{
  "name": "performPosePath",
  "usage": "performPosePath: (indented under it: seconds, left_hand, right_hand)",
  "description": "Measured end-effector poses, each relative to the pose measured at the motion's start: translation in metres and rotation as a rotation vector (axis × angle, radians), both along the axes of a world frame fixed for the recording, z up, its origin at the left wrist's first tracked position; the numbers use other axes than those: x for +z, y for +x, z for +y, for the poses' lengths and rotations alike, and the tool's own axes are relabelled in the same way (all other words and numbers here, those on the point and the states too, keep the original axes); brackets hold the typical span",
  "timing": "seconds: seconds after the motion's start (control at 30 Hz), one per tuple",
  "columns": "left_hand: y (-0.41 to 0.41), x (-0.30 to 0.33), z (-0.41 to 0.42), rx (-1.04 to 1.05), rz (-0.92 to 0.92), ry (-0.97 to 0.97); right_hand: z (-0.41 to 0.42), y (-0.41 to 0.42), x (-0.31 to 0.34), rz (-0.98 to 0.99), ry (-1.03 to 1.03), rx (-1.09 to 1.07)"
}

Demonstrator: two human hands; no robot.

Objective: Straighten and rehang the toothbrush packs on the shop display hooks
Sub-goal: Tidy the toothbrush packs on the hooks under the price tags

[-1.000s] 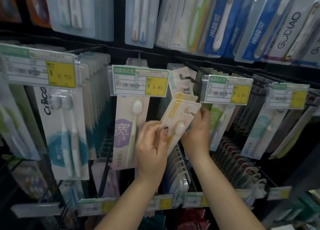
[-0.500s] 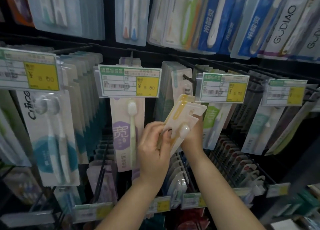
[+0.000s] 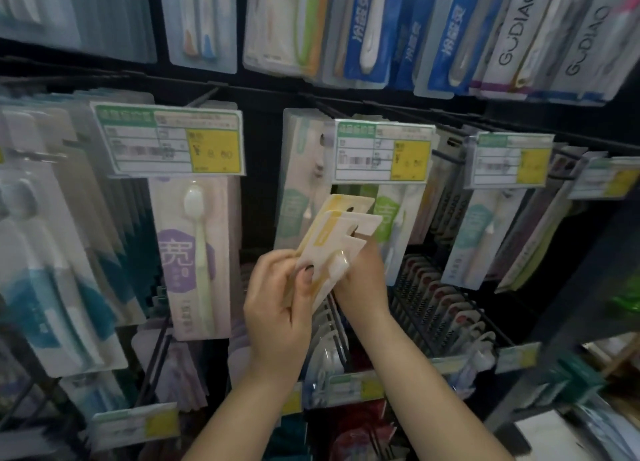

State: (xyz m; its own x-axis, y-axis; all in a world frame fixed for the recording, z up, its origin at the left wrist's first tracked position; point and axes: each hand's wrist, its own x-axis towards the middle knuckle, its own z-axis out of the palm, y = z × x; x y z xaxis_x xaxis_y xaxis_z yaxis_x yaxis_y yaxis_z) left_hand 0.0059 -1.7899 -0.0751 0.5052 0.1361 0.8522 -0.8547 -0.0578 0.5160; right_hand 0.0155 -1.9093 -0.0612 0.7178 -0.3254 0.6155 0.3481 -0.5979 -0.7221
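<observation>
Both hands are holding a small stack of cream-and-yellow toothbrush packs point(image 3: 337, 238), tilted, off any hook, in front of the display. The left hand point(image 3: 277, 308) is curling round the stack's lower left edge, thumb pressing on the front card. The right hand point(image 3: 363, 273) is gripping it from behind on the right. Just above, a price tag point(image 3: 382, 154) is hanging before a row of green-labelled packs point(image 3: 294, 190). To the left, a purple-labelled pack point(image 3: 194, 256) is hanging under another tag point(image 3: 169, 140).
</observation>
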Motion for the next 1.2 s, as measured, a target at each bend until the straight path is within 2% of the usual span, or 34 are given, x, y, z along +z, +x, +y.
performPosePath:
  seconds: [0.07,0.17,0.3,0.37,0.6,0.97,1.2]
  left_hand:
    - [-0.005,-0.002,-0.007,-0.002,-0.008,0.007]
    - [-0.013,-0.004,-0.020,0.000,-0.005,0.015]
    - [-0.023,-0.005,-0.036,-0.012,0.003,0.019]
    - [-0.028,-0.005,-0.043,-0.016,0.004,0.004]
    - [-0.038,-0.003,-0.063,0.006,-0.035,-0.023]
    - [-0.040,0.003,-0.067,0.084,-0.056,-0.055]
    - [-0.039,0.003,-0.067,0.106,-0.058,-0.049]
  right_hand:
    - [-0.014,-0.012,-0.003,-0.085,-0.079,-0.164]
    - [-0.041,-0.030,0.002,-0.219,-0.032,-0.384]
    - [-0.086,-0.046,0.011,-0.267,0.075,-0.663]
    - [-0.104,-0.053,0.016,-0.252,0.118,-0.720]
    - [-0.141,-0.051,0.021,-0.035,0.110,-0.684]
    - [-0.158,-0.041,0.020,-0.056,0.130,-0.533]
    - [-0.157,-0.043,0.011,-0.098,0.243,-0.400]
